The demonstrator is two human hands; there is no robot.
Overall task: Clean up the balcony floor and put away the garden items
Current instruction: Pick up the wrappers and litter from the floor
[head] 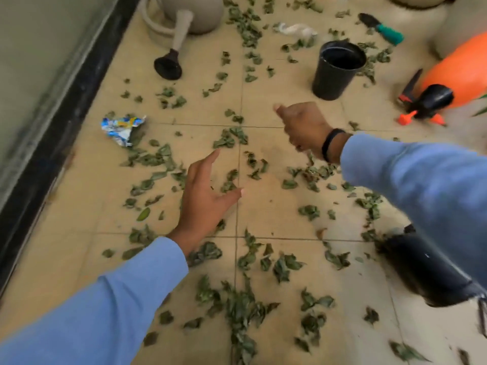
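Observation:
Dry green leaves (232, 138) lie scattered all over the beige tiled floor (266, 206). My left hand (208, 196) hovers over the middle tiles, fingers straight and spread, holding nothing. My right hand (303, 127) is raised further ahead with its fingers curled and thumb out; nothing shows in it. A black plastic pot (337, 72) stands upright just beyond the right hand. A crumpled blue wrapper (121, 129) lies at the left. A beige watering can (184, 25) with a black rose stands at the back left. An orange sprayer (453, 83) lies at the right.
A green-handled trowel (382, 29) and a white crumpled rag (295, 30) lie at the back. Another black pot (427, 267) lies tipped at the lower right. A dark door track (52, 138) and glass run along the left edge.

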